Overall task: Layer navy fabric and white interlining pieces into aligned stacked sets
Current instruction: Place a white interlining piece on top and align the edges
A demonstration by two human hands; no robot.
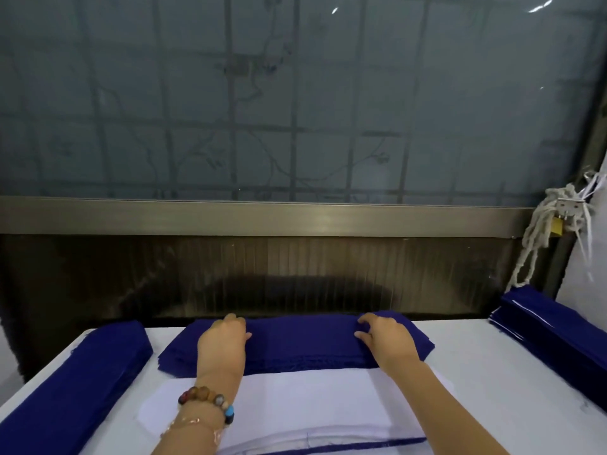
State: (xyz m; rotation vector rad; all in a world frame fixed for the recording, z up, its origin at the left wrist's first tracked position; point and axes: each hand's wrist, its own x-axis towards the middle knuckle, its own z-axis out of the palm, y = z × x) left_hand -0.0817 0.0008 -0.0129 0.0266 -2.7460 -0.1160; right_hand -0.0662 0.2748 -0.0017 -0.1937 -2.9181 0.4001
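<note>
A stack of navy fabric pieces [295,344] lies across the far middle of the white table. My left hand [223,339] rests on its left part, fingers curled over the top piece. My right hand [382,334] pinches the top navy piece near its right end. Just in front, a stack of white interlining pieces [295,405] lies flat, with a navy edge showing underneath at the bottom.
A long navy fabric pile [75,382] runs along the table's left edge. Another navy pile [555,330] with white slips lies at the right. A dark panel and frosted window stand behind the table; a rope and padlock [328,224] hang at the right.
</note>
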